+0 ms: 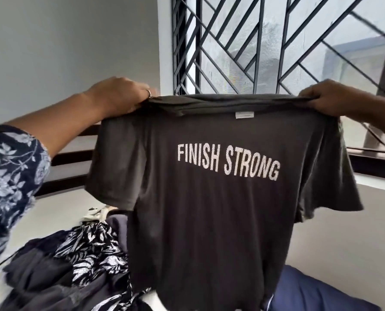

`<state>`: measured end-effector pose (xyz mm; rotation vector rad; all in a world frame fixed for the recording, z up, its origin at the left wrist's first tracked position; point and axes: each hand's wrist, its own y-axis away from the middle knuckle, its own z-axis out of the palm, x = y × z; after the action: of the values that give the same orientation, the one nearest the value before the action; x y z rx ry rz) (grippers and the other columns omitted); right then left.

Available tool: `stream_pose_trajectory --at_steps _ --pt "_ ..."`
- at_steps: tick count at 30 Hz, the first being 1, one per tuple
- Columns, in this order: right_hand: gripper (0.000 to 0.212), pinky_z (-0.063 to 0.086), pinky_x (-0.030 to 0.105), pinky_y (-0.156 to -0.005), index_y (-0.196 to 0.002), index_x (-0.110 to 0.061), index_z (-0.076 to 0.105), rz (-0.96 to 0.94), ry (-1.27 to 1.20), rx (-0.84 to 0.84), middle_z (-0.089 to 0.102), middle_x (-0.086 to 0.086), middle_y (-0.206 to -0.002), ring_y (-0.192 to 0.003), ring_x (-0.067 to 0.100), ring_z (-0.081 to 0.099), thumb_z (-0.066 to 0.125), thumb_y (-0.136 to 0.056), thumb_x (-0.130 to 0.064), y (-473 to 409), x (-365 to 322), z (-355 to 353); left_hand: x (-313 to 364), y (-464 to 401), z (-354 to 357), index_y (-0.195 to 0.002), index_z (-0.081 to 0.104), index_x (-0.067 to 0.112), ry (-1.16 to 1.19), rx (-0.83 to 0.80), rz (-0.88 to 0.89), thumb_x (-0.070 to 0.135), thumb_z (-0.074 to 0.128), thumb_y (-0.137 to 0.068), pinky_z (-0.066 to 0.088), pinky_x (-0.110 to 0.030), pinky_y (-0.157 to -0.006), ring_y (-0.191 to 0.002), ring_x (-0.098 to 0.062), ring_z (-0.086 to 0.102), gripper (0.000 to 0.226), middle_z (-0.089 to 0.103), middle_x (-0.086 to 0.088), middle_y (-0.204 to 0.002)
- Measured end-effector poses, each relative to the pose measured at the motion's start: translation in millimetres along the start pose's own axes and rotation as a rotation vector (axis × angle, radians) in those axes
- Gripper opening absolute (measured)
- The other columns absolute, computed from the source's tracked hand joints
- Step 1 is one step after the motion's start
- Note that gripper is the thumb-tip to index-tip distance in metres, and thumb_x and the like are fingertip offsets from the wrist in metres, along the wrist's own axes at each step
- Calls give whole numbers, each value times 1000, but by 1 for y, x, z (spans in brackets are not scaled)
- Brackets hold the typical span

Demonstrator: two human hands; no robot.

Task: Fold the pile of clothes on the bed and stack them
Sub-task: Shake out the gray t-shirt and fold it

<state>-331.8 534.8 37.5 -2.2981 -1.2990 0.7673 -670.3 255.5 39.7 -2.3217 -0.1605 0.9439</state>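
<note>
- While held up in the air in front of the window (276, 46), dark grey T-shirt (209, 209) hanging full length, spread wide, white words "FINISH STRONG" across it, small white label (244, 115) just under the collar.
- Left hand (117, 95) at the shirt's left shoulder, fingers curled over the top edge and pinching the cloth; ring (149, 93) on one finger; flowered dark-blue sleeve (10, 176) on that arm.
- Right hand (328, 97) at the right shoulder, fingers bent over the edge, gripping the cloth.
- Top edge pulled taut between the two hands, both short sleeves drooping loose at the sides.
- Below and to the left, on the pale bed (332, 232), a heap of unfolded clothes (59, 272): dark pieces, one black-and-white leaf-print piece (93, 250).
- At lower right, a blue garment (317, 292) lying on the bed, partly hidden behind the shirt's hem.
- Black diagonal bars across the window, grey wall (63, 41) to its left.
</note>
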Motion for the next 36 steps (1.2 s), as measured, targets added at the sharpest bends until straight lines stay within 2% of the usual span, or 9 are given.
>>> stream_pose_trajectory --at_steps 3,7,10,16,20,23,28,32,36 --pt "24 36 23 -51 -74 -2 64 101 22 -92 51 4 -57 -58 11 46 59 -93 -16 0 5 -3 0 -5 7 -103 66 5 365 -58 -302 -8 47 -81 45 -36 -80 -99 -36 61 32 67 -18 -106" --pt "19 39 16 -42 -77 -7 59 359 -276 -305 54 2 -60 -48 9 47 54 -94 -13 12 -12 5 15 -6 5 -96 67 1 955 -283 -519 -20 31 -80 52 -18 -62 -87 -27 60 45 66 -17 -91" --pt "23 43 13 -34 -75 -6 55 447 -647 -348 61 1 -49 -35 5 53 44 -95 -4 13 -26 14 31 -8 3 -110 65 1 1105 -328 -568 -18 30 -85 53 -13 -61 -81 -22 63 47 67 -13 -92" --pt "29 40 11 -32 -73 -7 49 472 -1006 -367 55 1 -42 -31 5 50 37 -99 -5 7 -73 40 78 -28 -17 -136 49 20 1211 -409 -427 -15 29 -86 51 -18 -83 -103 -15 57 64 54 -6 -125" --pt "31 51 13 -46 -74 -2 57 341 -1113 -419 63 4 -51 -42 6 59 38 -98 -1 3 -104 62 111 -38 -25 -149 27 25 1380 -545 -256 -9 46 -84 58 -27 -76 -93 -20 64 75 60 -7 -118" --pt "26 54 15 -51 -77 0 60 271 -1106 -407 66 5 -62 -49 6 60 42 -96 0 1 -118 70 122 -41 -22 -132 48 23 1540 -612 -223 -5 52 -92 59 -27 -69 -81 -17 69 49 71 -4 -95" --pt "9 57 23 -78 -84 1 63 155 -1032 -272 62 10 -82 -78 14 60 55 -89 0 1 -118 81 126 -44 -8 -84 62 7 1482 -498 -371 5 60 -89 55 -33 -82 -79 -21 65 7 67 -9 -85" --pt "10 42 20 -72 -94 -14 65 41 -546 0 61 0 -86 -82 10 53 65 -84 -15 7 -116 96 124 -54 3 -92 62 2 1374 -197 -755 16 66 -82 54 -30 -68 -74 -21 65 17 66 -11 -86" --pt "6 47 34 -92 -85 -28 61 20 -492 69 65 -3 -98 -98 12 59 64 -80 -27 6 -116 106 118 -63 4 -93 58 7 1429 -33 -990 15 61 -79 54 -29 -70 -85 -23 65 16 66 -11 -97"
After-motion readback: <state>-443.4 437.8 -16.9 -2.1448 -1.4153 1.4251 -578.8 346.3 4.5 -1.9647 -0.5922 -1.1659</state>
